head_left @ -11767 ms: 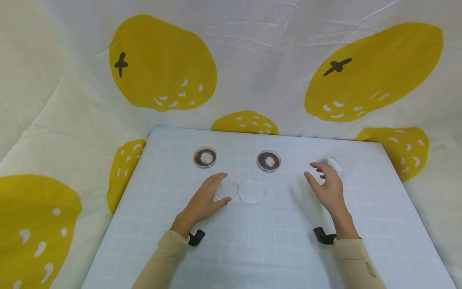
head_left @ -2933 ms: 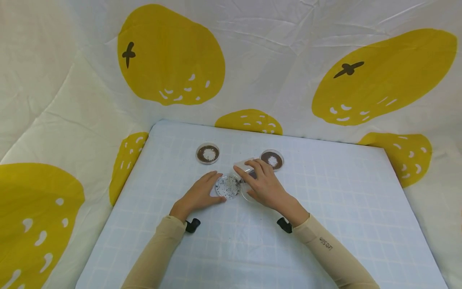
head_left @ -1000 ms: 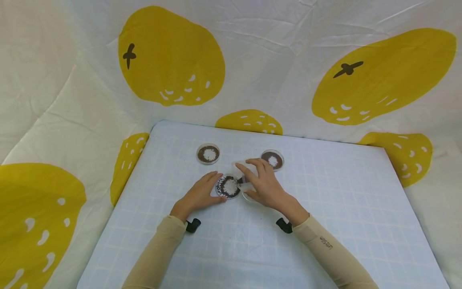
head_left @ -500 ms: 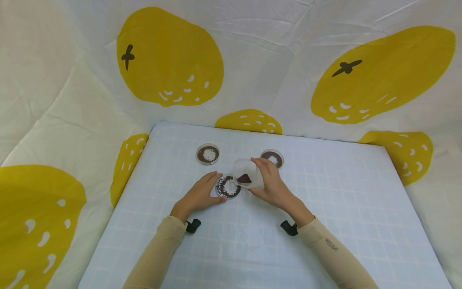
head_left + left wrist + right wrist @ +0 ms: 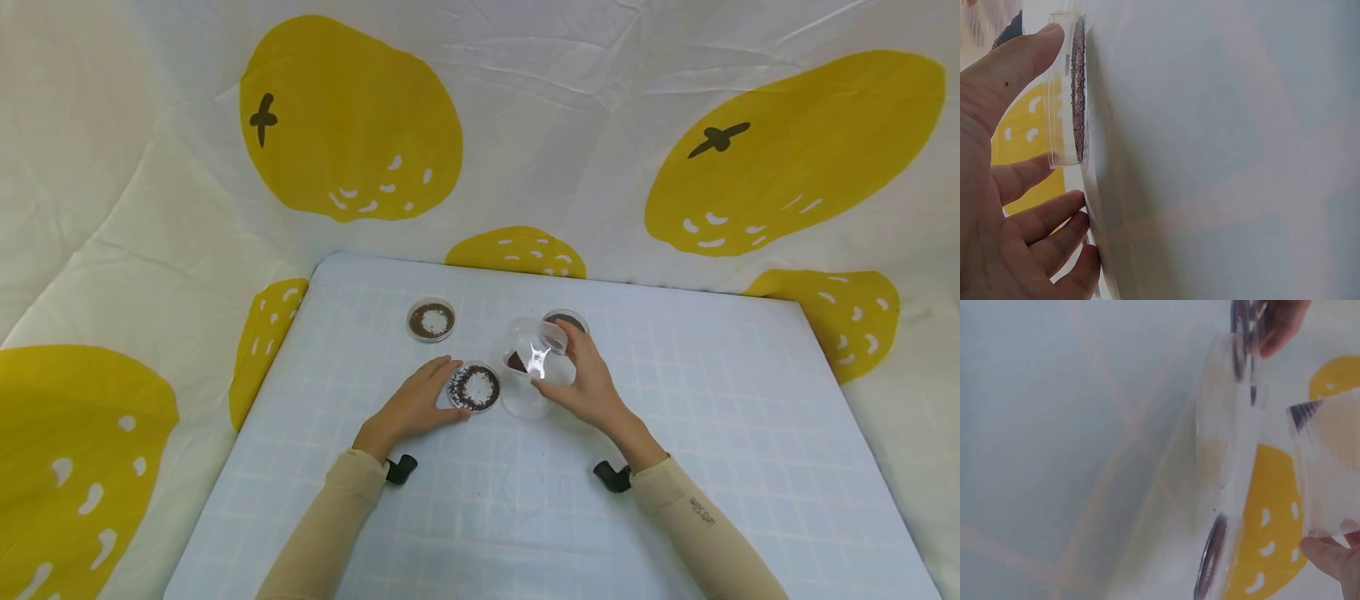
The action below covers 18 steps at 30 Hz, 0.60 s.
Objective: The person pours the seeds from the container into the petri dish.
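Note:
My left hand (image 5: pixel 415 402) rests on the table, thumb and index finger round the rim of a clear petri dish (image 5: pixel 477 387). A ring of dark crumbly granules, like soil, lies in it around a bare middle. The left wrist view shows the thumb on the dish's (image 5: pixel 1060 94) edge. My right hand (image 5: pixel 588 382) holds a clear plastic cup (image 5: pixel 534 333) by its sides, tilted, with a small heap of dark granules (image 5: pixel 517 362) in its lower corner. Beneath the cup lies an empty petri dish (image 5: pixel 525 411), partly hidden. The cup (image 5: pixel 1335 456) is raised off the table in the right wrist view.
Behind my left hand stands a petri dish (image 5: pixel 433 322) with a brown ring round a white middle. Another dish (image 5: pixel 566 312) at the back is partly covered by my right hand and the cup. A fruit-patterned cloth wall (image 5: pixel 540 150) rises behind the table (image 5: pixel 480 533).
Since the oldest frame, my right hand has picked up the cup and dark granules have gone into the left dish. Over the last second the cup has tipped back and moved right, off that dish.

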Motion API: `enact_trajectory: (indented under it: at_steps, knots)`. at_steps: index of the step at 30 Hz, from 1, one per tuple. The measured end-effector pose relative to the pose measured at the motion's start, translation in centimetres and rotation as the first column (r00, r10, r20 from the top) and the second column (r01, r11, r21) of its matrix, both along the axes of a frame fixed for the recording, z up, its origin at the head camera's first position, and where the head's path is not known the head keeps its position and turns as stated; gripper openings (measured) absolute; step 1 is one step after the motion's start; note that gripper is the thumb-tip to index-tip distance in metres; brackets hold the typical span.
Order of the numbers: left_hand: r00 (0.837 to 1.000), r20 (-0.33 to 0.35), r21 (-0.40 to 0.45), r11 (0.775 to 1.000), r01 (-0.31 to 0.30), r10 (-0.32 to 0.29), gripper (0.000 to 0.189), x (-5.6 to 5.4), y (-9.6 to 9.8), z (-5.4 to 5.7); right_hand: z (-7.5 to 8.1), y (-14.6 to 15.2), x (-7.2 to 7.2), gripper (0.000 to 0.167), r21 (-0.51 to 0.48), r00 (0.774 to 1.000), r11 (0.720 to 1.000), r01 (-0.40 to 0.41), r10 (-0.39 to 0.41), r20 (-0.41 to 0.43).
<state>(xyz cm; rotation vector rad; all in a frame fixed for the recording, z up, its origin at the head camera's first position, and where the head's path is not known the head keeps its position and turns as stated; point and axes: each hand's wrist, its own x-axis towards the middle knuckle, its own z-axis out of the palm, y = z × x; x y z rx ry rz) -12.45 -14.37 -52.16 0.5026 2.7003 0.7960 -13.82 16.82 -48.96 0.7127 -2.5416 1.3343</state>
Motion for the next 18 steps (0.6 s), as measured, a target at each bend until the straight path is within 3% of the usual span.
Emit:
enact_trajectory:
  at_steps: [6, 12, 18]
  knots:
    - [1.000, 0.001, -0.005, 1.000, 0.003, -0.003, 0.093, 0.0, 0.0, -0.1, 0.0, 1.3, 0.2, 0.097, -0.082, 0.993, 0.995, 0.055, -0.046, 0.112]
    - [1.000, -0.004, -0.004, 1.000, 0.008, -0.008, 0.093, -0.1, -0.1, -0.3, 0.2, 2.6, 0.3, 0.097, -0.209, 0.969, 0.973, 0.095, -0.043, 0.242]
    - [1.000, -0.004, 0.002, 1.000, 0.008, -0.008, 0.093, 0.0, -0.2, -0.3, 1.3, 3.7, 0.6, 0.095, -0.282, 0.955, 0.951, 0.123, -0.037, 0.293]
